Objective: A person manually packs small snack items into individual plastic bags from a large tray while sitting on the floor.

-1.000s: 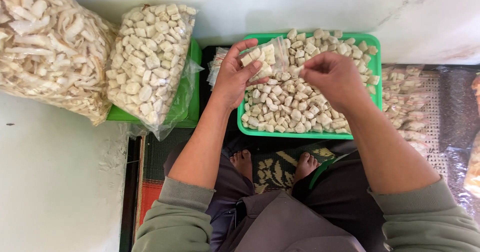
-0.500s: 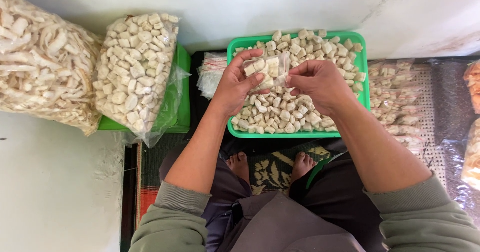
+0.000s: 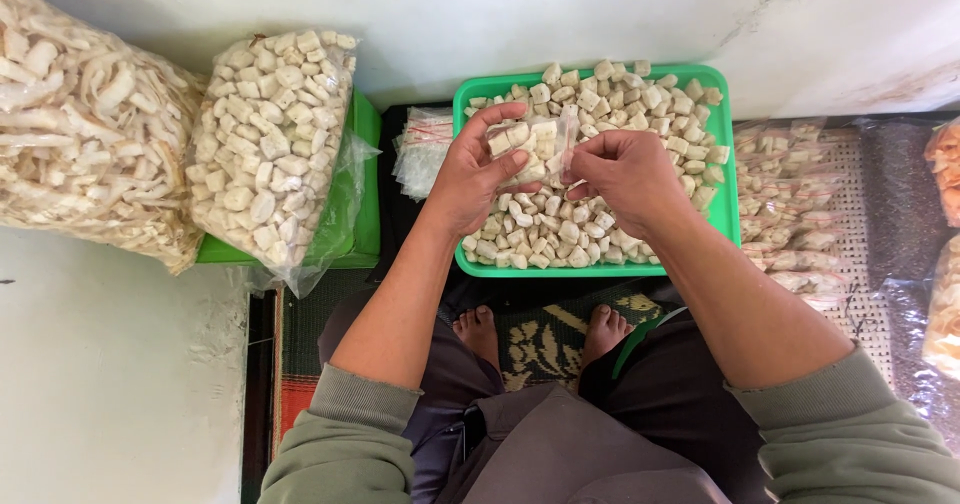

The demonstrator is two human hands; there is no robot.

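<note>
My left hand (image 3: 478,172) cradles a small clear bag (image 3: 532,144) filled with pale cracker cubes, held over a green tray (image 3: 730,179) heaped with the same cubes (image 3: 620,99). My right hand (image 3: 622,176) pinches the right edge of that bag, at its red-lined mouth. Both hands hover just above the pile in the tray's left half.
A stack of empty clear bags (image 3: 425,144) lies left of the tray. A big bag of cubes (image 3: 272,134) rests on another green tray (image 3: 365,214), with a larger bag of chips (image 3: 85,114) further left. Filled small bags (image 3: 795,199) lie at right. My bare feet (image 3: 545,329) sit below.
My right hand came off the cube pile and moved left to the small bag, now gripping its mouth. The view shifted slightly, so everything sits a little further left.
</note>
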